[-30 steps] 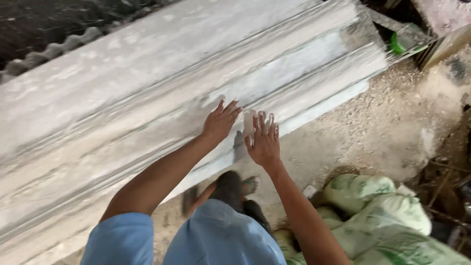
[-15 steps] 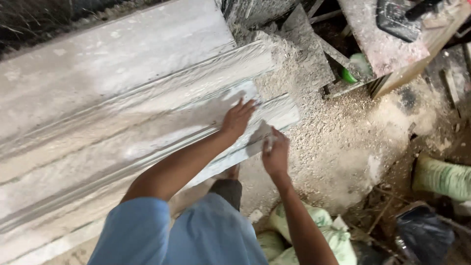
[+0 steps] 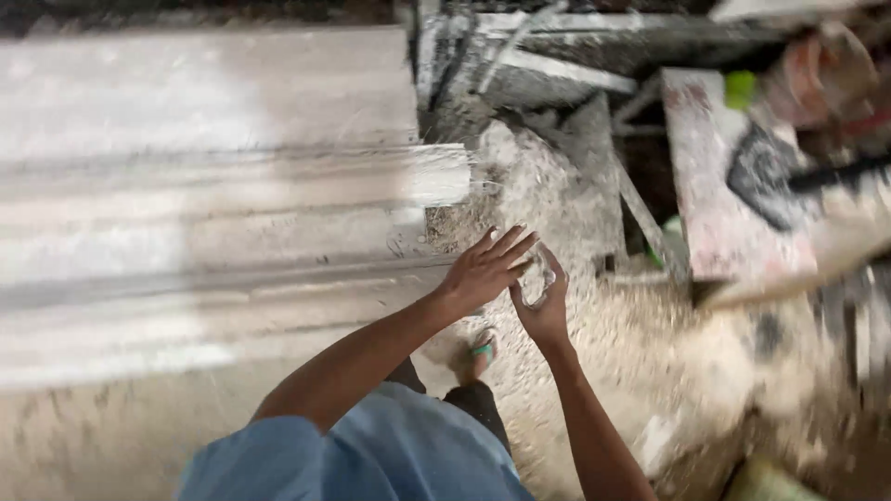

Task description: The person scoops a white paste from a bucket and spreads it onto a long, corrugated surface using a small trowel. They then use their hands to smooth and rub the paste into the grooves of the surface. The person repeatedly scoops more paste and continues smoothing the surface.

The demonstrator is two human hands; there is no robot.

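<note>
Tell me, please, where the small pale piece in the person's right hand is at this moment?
In the head view, the small pale piece sits right of centre in the right hand, beside the left hand, just past the end of the long grey moulded slab.

No pkgs, labels, signs; no screens

Plaster-casting workshop: long white moulded cornice (image 3: 213, 223), dusty rubble floor (image 3: 575, 232).

Matt, chalky white plaster moulding (image 3: 213, 232), rough gravelly dust-covered floor (image 3: 594, 306), soft blue cloth shirt (image 3: 371, 455)
</note>
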